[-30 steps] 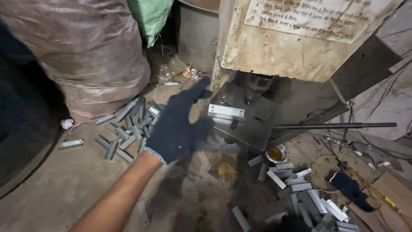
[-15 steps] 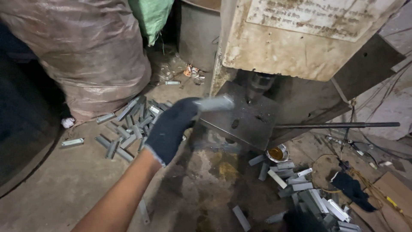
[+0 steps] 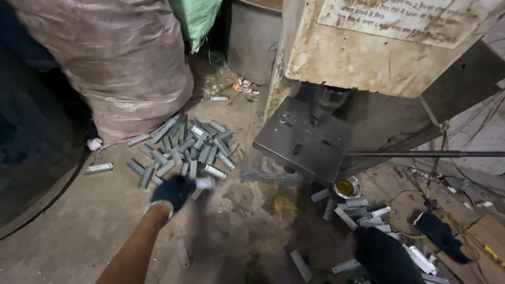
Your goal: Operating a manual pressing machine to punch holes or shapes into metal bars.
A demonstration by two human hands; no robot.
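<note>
Over metal-strip pile (image 3: 184, 150): L hand (image 3: 171, 193) w/ strip (image 3: 204, 182)

The light is dim and yellowish, falling from above onto the middle of the frame, where my press plate (image 3: 307, 142) and the heap of metal strips (image 3: 184, 147) catch a dull sheen. The far left edge sinks into near black. My left hand (image 3: 171, 193) is smeared with motion blur, its fingers indistinct; my right hand (image 3: 386, 257), at the lower right, is a dark, underexposed shape. Straight lines bow slightly toward the frame's edges.
</note>
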